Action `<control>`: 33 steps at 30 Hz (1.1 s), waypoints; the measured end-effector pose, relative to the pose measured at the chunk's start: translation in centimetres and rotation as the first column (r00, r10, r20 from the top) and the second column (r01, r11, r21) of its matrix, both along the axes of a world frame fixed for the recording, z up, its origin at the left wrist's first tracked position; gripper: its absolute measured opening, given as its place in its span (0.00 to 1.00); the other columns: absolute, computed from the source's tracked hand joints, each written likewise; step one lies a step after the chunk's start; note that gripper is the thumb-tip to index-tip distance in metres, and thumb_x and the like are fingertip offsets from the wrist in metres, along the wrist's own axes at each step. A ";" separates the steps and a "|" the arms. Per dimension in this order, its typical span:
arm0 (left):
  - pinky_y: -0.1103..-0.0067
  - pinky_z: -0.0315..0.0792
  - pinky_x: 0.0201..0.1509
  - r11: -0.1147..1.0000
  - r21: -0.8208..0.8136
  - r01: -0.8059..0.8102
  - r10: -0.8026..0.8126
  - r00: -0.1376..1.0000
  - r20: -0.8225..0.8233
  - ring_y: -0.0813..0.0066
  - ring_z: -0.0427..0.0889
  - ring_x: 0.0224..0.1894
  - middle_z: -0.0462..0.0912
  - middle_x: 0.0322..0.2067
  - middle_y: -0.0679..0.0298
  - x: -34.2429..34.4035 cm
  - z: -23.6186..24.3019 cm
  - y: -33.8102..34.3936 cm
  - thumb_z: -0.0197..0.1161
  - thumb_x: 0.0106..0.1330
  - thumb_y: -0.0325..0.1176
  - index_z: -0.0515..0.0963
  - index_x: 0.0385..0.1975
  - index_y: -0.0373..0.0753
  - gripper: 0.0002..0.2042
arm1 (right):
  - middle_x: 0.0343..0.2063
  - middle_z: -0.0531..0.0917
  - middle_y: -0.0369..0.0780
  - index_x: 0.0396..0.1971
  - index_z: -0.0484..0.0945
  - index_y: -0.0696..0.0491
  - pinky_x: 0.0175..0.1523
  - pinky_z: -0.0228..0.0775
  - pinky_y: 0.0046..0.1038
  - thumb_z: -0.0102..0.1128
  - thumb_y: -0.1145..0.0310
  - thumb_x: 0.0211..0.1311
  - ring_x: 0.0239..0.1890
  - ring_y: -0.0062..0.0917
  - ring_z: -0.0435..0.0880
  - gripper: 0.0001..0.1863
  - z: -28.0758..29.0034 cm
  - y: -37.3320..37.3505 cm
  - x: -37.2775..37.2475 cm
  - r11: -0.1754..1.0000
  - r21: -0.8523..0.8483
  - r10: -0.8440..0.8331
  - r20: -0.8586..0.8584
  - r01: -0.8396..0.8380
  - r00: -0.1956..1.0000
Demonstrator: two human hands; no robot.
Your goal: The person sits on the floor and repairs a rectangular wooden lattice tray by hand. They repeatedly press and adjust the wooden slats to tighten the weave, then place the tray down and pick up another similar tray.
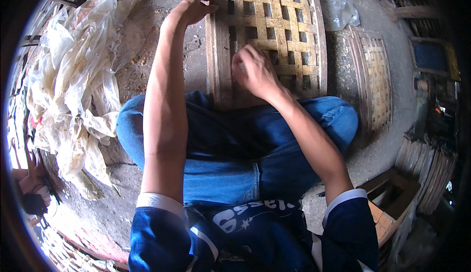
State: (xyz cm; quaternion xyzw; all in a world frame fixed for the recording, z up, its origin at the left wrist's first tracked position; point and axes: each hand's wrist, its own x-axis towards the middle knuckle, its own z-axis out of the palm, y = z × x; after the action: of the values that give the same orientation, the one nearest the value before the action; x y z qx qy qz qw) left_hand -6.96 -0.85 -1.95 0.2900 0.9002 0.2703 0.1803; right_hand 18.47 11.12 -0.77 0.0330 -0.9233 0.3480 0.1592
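A rack of woven bamboo strips in a wooden frame (219,51) lies in front of my crossed legs. My left hand (189,11) is at the outer left side of that frame, its thumb and forefinger apart and the fingertips at the wood. Nothing shows between those fingers. Nearer to me, my right hand (256,70) is closed above the left part of the lattice, just inside the frame's left rail. Its fingers are curled together and slightly blurred. Whatever they may hold is hidden.
Crumpled clear plastic sheeting (68,80) is heaped at the left. A smaller woven rack (377,75) lies at the right, and a clear plastic bag (338,7) sits beyond the big rack. A wooden box (392,201) stands at lower right. Part of another person (34,183) shows at far left.
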 end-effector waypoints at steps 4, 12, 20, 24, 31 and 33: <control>0.68 0.77 0.51 1.000 -0.016 -0.022 0.022 0.999 0.029 0.67 0.85 0.46 0.87 0.39 0.55 0.1 0.2 0.2 0.65 0.64 0.53 0.73 0.62 0.43 0.30 | 0.30 0.82 0.42 0.34 0.76 0.55 0.41 0.73 0.34 0.63 0.75 0.59 0.36 0.32 0.83 0.06 0.2 2.0 -1.4 0.988 -0.086 -0.137 -0.079 0.130 0.987; 0.66 0.76 0.57 0.999 0.037 -0.034 0.029 0.992 0.121 0.60 0.84 0.52 0.85 0.48 0.54 0.0 0.5 -0.2 0.66 0.63 0.53 0.75 0.60 0.43 0.29 | 0.33 0.82 0.40 0.38 0.81 0.52 0.45 0.73 0.33 0.70 0.72 0.56 0.38 0.32 0.82 0.11 -1.4 5.0 -6.2 0.975 0.016 -0.213 -0.202 0.220 0.956; 0.69 0.76 0.56 0.999 0.003 -0.037 0.036 0.986 0.161 0.65 0.83 0.52 0.85 0.49 0.56 0.3 1.4 0.1 0.67 0.64 0.50 0.73 0.61 0.41 0.29 | 0.28 0.81 0.37 0.31 0.82 0.53 0.41 0.71 0.32 0.70 0.72 0.54 0.34 0.30 0.81 0.06 -2.7 4.4 -7.3 0.963 0.017 -0.260 -0.209 0.269 0.943; 0.69 0.76 0.55 1.000 -0.015 -0.027 0.029 0.991 0.134 0.65 0.83 0.52 0.84 0.50 0.55 0.4 1.5 -0.2 0.67 0.64 0.51 0.72 0.62 0.40 0.31 | 0.27 0.78 0.38 0.31 0.78 0.52 0.41 0.67 0.35 0.68 0.73 0.54 0.34 0.35 0.78 0.07 -2.0 3.9 -7.5 0.937 0.202 -0.216 -0.300 0.283 0.929; 0.69 0.76 0.53 1.000 -0.021 -0.003 0.006 0.983 0.182 0.66 0.83 0.52 0.85 0.50 0.53 0.5 2.3 -0.1 0.67 0.63 0.53 0.71 0.63 0.39 0.33 | 0.26 0.84 0.39 0.34 0.74 0.54 0.29 0.74 0.27 0.59 0.72 0.66 0.27 0.22 0.84 0.04 -0.3 2.5 -7.9 0.934 -0.319 -0.212 -0.142 0.158 0.967; 0.70 0.76 0.53 0.999 0.041 -0.014 0.006 0.977 0.212 0.66 0.83 0.51 0.85 0.49 0.53 0.4 2.1 -0.5 0.67 0.62 0.52 0.71 0.63 0.39 0.33 | 0.27 0.83 0.36 0.36 0.76 0.53 0.29 0.72 0.24 0.61 0.72 0.65 0.26 0.18 0.80 0.04 0.5 0.6 -7.2 0.896 -0.443 -0.094 -0.127 0.028 0.987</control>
State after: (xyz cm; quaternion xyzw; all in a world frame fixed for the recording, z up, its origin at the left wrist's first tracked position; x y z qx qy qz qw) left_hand -6.55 -1.35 0.14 0.2588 0.8714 0.3194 0.2676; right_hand 11.23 11.73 -0.23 -0.0075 -0.8075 0.5388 0.2400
